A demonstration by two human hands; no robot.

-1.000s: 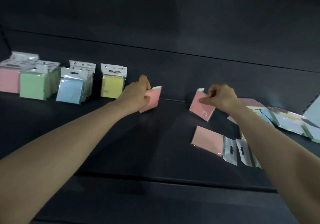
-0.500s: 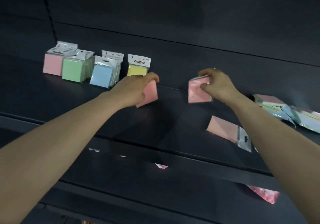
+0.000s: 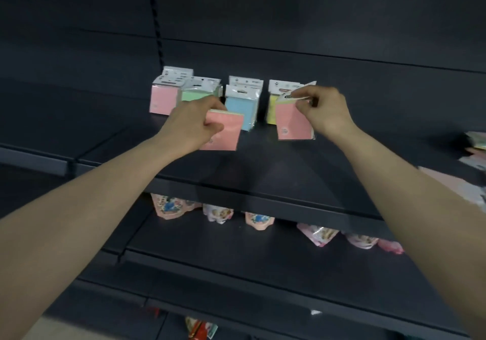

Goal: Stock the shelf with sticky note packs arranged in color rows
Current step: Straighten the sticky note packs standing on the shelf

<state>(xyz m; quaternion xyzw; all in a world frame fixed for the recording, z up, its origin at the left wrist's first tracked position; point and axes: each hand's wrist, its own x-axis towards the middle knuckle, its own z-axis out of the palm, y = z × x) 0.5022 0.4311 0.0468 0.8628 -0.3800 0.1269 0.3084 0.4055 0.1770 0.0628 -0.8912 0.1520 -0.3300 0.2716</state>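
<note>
Pink pack [image 3: 226, 131] in left hand [image 3: 190, 123]; another pink pack [image 3: 290, 122] under right hand [image 3: 324, 110]

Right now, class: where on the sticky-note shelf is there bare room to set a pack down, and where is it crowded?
Bare: the shelf front strip, below both hands, and the stretch left of the pink row. Crowded: the back, where pink, green, blue and yellow rows stand close, and the far right pile.
</note>
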